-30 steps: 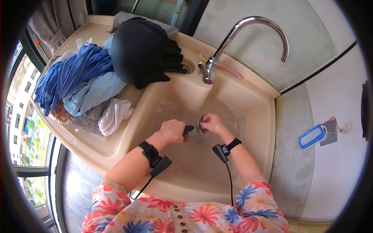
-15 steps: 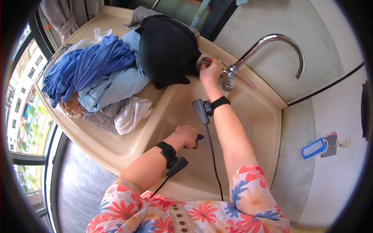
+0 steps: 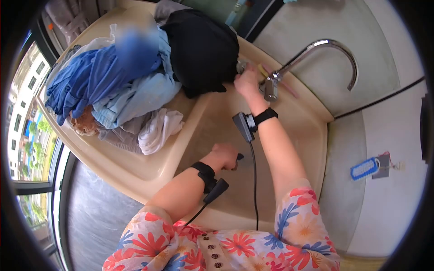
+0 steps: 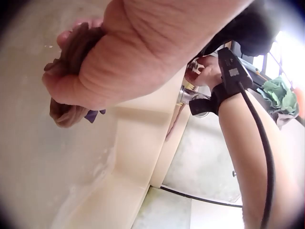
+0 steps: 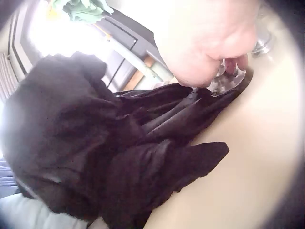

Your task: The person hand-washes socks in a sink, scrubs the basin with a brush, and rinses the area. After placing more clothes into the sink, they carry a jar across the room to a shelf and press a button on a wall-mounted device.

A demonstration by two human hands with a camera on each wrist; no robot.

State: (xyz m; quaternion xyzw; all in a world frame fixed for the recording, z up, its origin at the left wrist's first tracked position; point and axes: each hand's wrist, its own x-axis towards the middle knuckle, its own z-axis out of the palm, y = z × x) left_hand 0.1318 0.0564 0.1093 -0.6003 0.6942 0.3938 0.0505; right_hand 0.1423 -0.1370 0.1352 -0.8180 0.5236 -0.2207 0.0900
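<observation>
My left hand (image 3: pixel 224 156) is low over the basin of the sink (image 3: pixel 205 131). In the left wrist view its fingers and thumb grip a bunched brown cloth (image 4: pixel 71 52) with a dark blue end (image 4: pixel 93 115). At the back ledge, beside the tap (image 3: pixel 271 86), is my right hand (image 3: pixel 248 83). Its fingers are curled on a small, shiny, scalloped piece (image 5: pixel 228 83), which the hand partly hides. A black cloth (image 3: pixel 203 52) lies heaped right beside that hand, its folds reaching the shiny piece in the right wrist view.
Blue clothes (image 3: pixel 90 74), light blue cloth (image 3: pixel 135 99) and a white cloth (image 3: pixel 158 131) are piled on the left washboard side. The tap's spout arches over the basin's right back. A blue-and-white brush (image 3: pixel 364 168) hangs on the right wall.
My right hand has lifted the shiny piece from the basin water to the back ledge. My left hand stays over the basin with the cloth. The view has shifted.
</observation>
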